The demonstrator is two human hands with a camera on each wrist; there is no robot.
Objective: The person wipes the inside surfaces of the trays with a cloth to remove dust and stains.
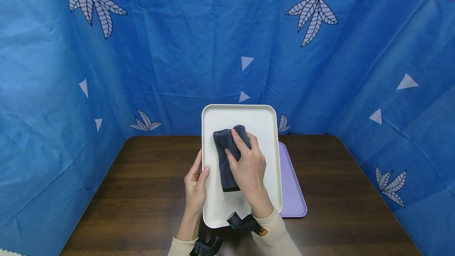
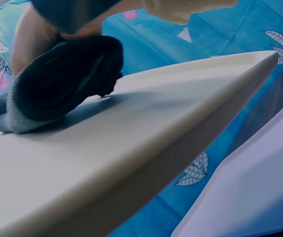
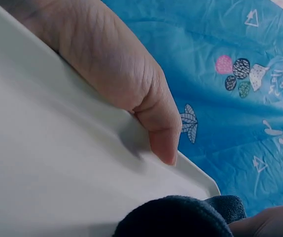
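A white rectangular tray [image 1: 263,119] with a low rim is held up over the table, tilted toward the head camera. My left hand [image 1: 195,189] grips its left edge, thumb over the rim and the other fingers behind. That thumb [image 3: 163,143] also shows on the rim in the right wrist view. My right hand [image 1: 249,165] holds a folded dark grey cloth [image 1: 225,165] against the tray's inner face, fingers spread over its upper part. In the left wrist view the bunched cloth [image 2: 65,84] lies on the white surface, with the right hand behind it.
A light purple tray [image 1: 292,192] lies on the dark wooden table [image 1: 341,192], partly covered by the white tray in the head view. A blue patterned curtain [image 1: 177,50] surrounds the table at the back and sides. Both wrists wear black camera mounts [image 1: 243,223].
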